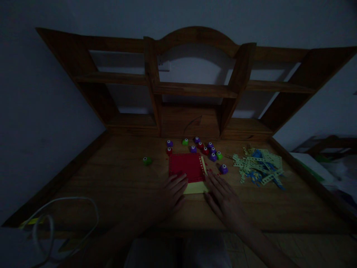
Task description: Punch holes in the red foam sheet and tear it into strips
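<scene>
Red rectangular paper sheet (pixel 184 165), laid over a pale yellow sheet (pixel 195 188) on the brown wooden desk (pixel 111 186), is touched at its lower left by the left hand (pixel 174 190), and the sheets' right edge by the right hand (pixel 221 194); both are held open, fingers extended, nothing gripped. Beyond, small purple, red and green eye-marked plastic pieces (pixel 213 158) are scattered; pale green and blue perforated strips (pixel 269 160) are heaped rightward.

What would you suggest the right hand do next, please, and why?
Perhaps slide the right hand up along the yellow strip, pressing gently: that hand lies by the strip's lower end, while the left hand rests on the red sheet.
</scene>
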Action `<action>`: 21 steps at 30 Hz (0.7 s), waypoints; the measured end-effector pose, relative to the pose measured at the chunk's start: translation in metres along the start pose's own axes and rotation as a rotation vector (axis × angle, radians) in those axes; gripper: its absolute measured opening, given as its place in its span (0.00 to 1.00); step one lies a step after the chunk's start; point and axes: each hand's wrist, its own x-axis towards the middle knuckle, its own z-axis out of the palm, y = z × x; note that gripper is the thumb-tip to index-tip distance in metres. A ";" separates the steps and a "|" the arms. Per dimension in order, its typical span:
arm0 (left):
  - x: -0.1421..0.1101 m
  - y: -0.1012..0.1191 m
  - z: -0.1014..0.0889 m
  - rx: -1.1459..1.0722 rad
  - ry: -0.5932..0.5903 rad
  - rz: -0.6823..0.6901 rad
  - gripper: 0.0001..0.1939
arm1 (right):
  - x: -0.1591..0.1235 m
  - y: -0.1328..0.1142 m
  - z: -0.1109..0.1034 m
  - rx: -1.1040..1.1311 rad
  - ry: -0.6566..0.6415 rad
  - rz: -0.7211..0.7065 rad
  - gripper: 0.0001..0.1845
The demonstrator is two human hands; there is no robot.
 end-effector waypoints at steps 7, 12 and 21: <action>0.001 -0.004 -0.005 -0.059 0.000 0.008 0.24 | 0.000 0.001 0.001 0.033 0.019 0.040 0.28; 0.000 -0.004 -0.004 -0.070 -0.024 0.012 0.24 | 0.002 0.000 0.001 0.022 -0.005 0.037 0.27; 0.002 0.000 -0.010 -0.066 0.021 0.007 0.24 | 0.000 0.006 0.001 0.039 -0.005 -0.014 0.27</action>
